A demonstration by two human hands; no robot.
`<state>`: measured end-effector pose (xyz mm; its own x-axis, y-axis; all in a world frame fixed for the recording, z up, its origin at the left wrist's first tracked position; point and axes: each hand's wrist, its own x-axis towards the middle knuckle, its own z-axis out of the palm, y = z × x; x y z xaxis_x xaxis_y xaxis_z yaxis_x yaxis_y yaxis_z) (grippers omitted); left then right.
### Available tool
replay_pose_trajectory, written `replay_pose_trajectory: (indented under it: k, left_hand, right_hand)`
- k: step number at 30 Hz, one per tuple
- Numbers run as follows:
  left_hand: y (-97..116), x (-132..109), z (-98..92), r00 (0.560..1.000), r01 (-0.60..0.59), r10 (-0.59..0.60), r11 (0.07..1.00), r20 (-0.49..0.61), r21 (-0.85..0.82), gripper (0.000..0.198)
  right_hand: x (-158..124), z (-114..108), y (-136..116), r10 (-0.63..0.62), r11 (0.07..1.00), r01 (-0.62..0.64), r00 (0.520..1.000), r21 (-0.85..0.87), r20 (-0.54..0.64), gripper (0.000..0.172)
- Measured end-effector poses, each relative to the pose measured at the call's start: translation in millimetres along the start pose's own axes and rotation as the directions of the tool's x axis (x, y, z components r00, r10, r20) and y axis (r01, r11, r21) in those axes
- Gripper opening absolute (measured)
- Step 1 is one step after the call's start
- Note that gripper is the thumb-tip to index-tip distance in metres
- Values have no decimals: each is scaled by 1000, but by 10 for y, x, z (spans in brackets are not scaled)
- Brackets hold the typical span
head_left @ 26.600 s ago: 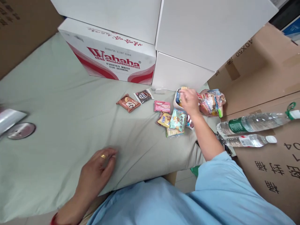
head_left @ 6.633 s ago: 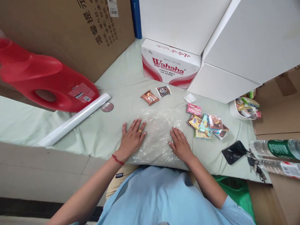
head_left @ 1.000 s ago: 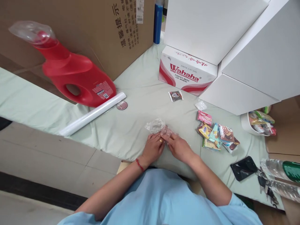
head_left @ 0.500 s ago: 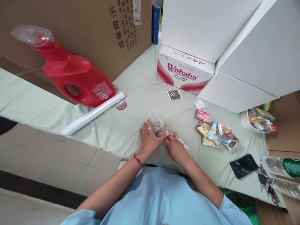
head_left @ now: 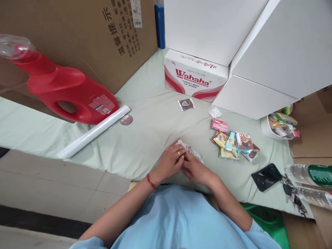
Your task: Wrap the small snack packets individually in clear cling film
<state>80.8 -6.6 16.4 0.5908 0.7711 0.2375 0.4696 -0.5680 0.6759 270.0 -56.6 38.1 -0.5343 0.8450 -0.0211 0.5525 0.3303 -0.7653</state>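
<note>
Pale green cloth (head_left: 150,114) covers the working surface, with grey floor tiles (head_left: 77,183) below its front edge on the left. Against a printed cardboard box (head_left: 77,34) at far left leans a red plastic jug (head_left: 85,93), its neck capped in clear plastic. A white roll (head_left: 93,133) lies slantwise before the jug, and a round, flat disc (head_left: 126,120) sits just beside the roll. Farther back stands a blue cylinder (head_left: 160,27).

Near the front edge, the left hand (head_left: 169,160), wearing a gold ring, has its fingers bent and drawn together over a reddish-brown packet in crinkled clear film (head_left: 190,150). Behind it lies a dark snack packet (head_left: 186,104), in front of the Wahaha water carton (head_left: 194,76). The right hand (head_left: 195,169) meets the left at the wrapped packet, its fingers tucked in; fingertips are partly hidden, so whether either hand pinches it cannot be told.

Right of the hands, crumpled clear plastic (head_left: 214,111) lies near a pink nabati packet (head_left: 219,125) and a loose, overlapping group of snack packets (head_left: 232,142). Beyond come a white bowl (head_left: 265,128) filled with snacks, a black phone (head_left: 267,177), keys (head_left: 292,190) and two water bottles (head_left: 321,174) on their sides.
</note>
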Motion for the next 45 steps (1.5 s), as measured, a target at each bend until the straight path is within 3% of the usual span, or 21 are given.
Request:
replay_pose_trajectory:
  k: [2,3,4,6,7,8,11,13,16,18,22,26,30,34,38,42,45]
  left_hand:
    - [-25,-116,29,998,-53,49,993,41,108,43]
    - [-36,-172,52,996,-74,66,985,59,155,47]
    - [-42,-223,82,995,-91,78,976,69,198,51]
    - [-42,-296,156,994,-106,93,959,63,264,56]
    - [-38,-317,196,994,-107,96,952,51,288,59]
    - [-32,-329,232,995,-103,97,946,36,306,62]
    - [-23,-338,296,995,-94,94,939,17,331,65]
    - [-30,-342,299,994,-106,104,938,24,331,64]
    - [-50,-358,293,992,-122,119,936,29,329,66]
    - [-60,-367,310,993,-120,119,934,23,336,66]
    - [-46,-372,361,995,-98,100,930,11,355,56]
    - [-15,-450,287,998,-31,47,944,-40,329,53]
    - [-66,-696,96,977,-52,108,956,-182,289,57]
    - [-216,-964,-53,957,-40,113,964,-267,264,44]
    - [-278,-1040,-109,955,-2,58,982,-291,191,33]
    - [-173,-915,-150,932,76,-42,994,-359,80,28]
    - [-68,-776,-194,883,197,-224,974,-411,-108,21]
  right_hand:
    - [-169,-107,54,34,995,-31,999,90,-34,26]
    - [-248,-145,90,110,990,-99,988,103,-112,26]
    - [-317,-166,131,205,978,-190,953,87,-224,28]
    - [-410,-154,213,341,922,-387,819,-5,-461,32]
    - [-434,-124,246,360,885,-462,761,-60,-539,36]
    - [-445,-86,268,362,854,-508,733,-110,-576,39]
    - [-423,11,257,374,844,-517,757,-141,-535,25]
    - [-366,14,201,424,864,-503,761,-33,-491,16]
    - [-168,-61,103,545,837,-497,716,229,-436,24]
    - [67,-110,47,554,833,-471,715,292,-427,25]
    - [660,-105,-66,475,862,-506,800,11,-367,13]
    - [1023,-18,-194,486,792,-534,845,-297,-224,21]
    - [1028,78,-294,500,735,-528,846,-425,-186,29]
    - [965,184,-371,461,716,-483,869,-503,-178,48]
    - [977,246,-431,434,706,-460,882,-539,-183,43]
    - [892,159,-401,431,757,-494,869,-427,-243,35]
    - [702,-1,-257,386,868,-470,843,-163,-374,36]
